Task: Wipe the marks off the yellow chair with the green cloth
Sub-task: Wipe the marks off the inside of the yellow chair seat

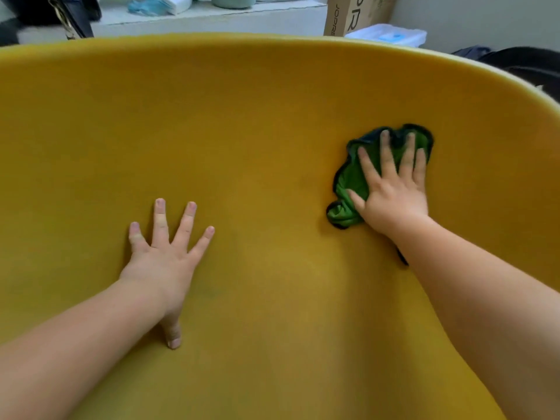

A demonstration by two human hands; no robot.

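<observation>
The view is filled by the curved inner shell of the yellow chair point(257, 131). The green cloth point(348, 180), crumpled and dark at its hem, is pressed against the right part of the shell, where the seat rises into the back. It is held there under the right hand point(394, 192), whose fingers are laid straight and spread across the cloth, not curled round it. A small dark bit of cloth is also seen beside the right forearm, lower down. The left hand point(163, 262) is laid flat on the seat, well apart from the cloth, with fingers straight and splayed and nothing held. A faint darker smudge point(209, 291) is seen on the seat just beside the left wrist. Behind the chair's upper rim, a white shelf point(212, 21) is seen, with a cardboard box point(354, 13) and a clear plastic container point(391, 34) to its right.
</observation>
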